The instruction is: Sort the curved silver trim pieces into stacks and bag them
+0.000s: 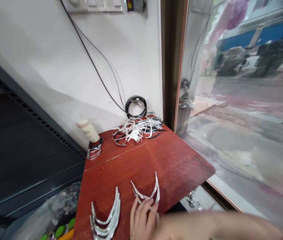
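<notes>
At the bottom of the view, my right hand (pixel 143 218) reaches in from the right, low over the red tabletop. Its fingers are closed over the bottom of a few thin curved silver-white strips (pixel 153 191), whose pointed ends face away from me. My thumb is mostly hidden. To the left of that hand lies a stack of similar curved strips (pixel 108 225), nested in a U shape. My left hand is not in view.
The red wooden table (pixel 141 163) bears a tangled heap of white and black strips (pixel 138 128) at its back. A cream bottle (pixel 88 131) stands beside shiny curved pieces (pixel 95 152). A black cable coil (pixel 136 106) rests against the wall. Glass (pixel 231 133) borders the right side.
</notes>
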Tool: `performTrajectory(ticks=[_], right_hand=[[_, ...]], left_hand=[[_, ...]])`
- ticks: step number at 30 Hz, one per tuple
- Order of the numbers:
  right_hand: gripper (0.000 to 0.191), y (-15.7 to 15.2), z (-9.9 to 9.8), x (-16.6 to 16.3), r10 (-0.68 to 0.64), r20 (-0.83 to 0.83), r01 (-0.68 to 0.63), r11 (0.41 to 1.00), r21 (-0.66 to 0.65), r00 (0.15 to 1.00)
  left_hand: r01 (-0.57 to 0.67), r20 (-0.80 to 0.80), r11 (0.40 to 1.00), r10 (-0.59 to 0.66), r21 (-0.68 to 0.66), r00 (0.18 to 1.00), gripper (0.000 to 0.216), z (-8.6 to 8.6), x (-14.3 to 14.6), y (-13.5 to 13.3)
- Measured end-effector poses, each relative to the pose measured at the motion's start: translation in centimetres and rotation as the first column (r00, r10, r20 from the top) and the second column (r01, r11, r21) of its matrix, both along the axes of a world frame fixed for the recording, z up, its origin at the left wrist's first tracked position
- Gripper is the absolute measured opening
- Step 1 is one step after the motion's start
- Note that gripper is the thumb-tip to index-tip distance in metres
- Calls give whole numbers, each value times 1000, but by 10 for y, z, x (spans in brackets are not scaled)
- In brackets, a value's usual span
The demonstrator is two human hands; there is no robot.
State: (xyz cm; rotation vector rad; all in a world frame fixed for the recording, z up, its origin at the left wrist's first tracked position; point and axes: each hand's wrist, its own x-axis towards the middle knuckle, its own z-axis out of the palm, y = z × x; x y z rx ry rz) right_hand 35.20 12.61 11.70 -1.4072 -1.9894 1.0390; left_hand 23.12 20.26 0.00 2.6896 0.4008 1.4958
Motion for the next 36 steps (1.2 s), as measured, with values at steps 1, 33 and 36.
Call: performTrajectory(ticks=[1,33,36], right_hand=[[29,20,-1,23,-80,23,78,995,60,997],[24,-22,-53,144,-324,425,126,893,431,845],[31,-52,-63,134,-290,369,159,925,346,883]], left_hand=[[-40,19,999,41,-19,999,25,-8,2,1],[-36,-226,978,83,205,971,27,-11,0,22],[-26,-232,975,78,220,970,29,-9,1,22]])
